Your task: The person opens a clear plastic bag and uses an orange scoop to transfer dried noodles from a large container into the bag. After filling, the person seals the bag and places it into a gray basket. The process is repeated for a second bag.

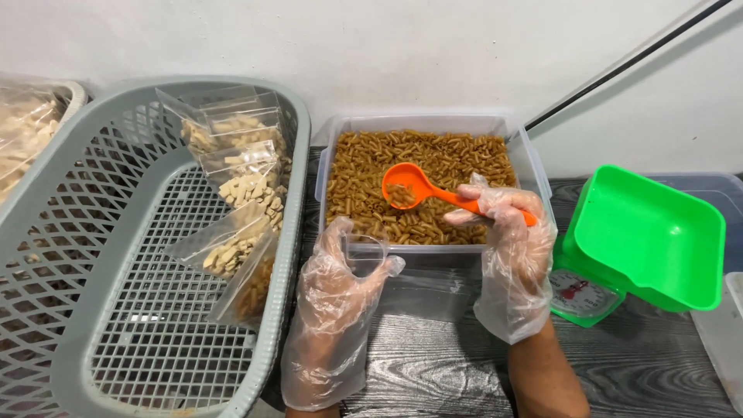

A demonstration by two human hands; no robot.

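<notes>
the right hand [507, 232], in a loose clear glove, is closed round the handle of an orange scoop [409, 186] holding a few brown snack sticks above the clear tub [433, 186]. the left hand [340, 286], gloved too, pinches a small clear bag [368, 255] open at the tub's near wall. a grey mesh basket [155, 255] of filled bags sits left; a green scale [642, 240] sits right on the dark wood-grain worktop [433, 371].

Grey basket [288, 255] (bagged snacks [246, 190] inside), green scale [646, 236].
</notes>
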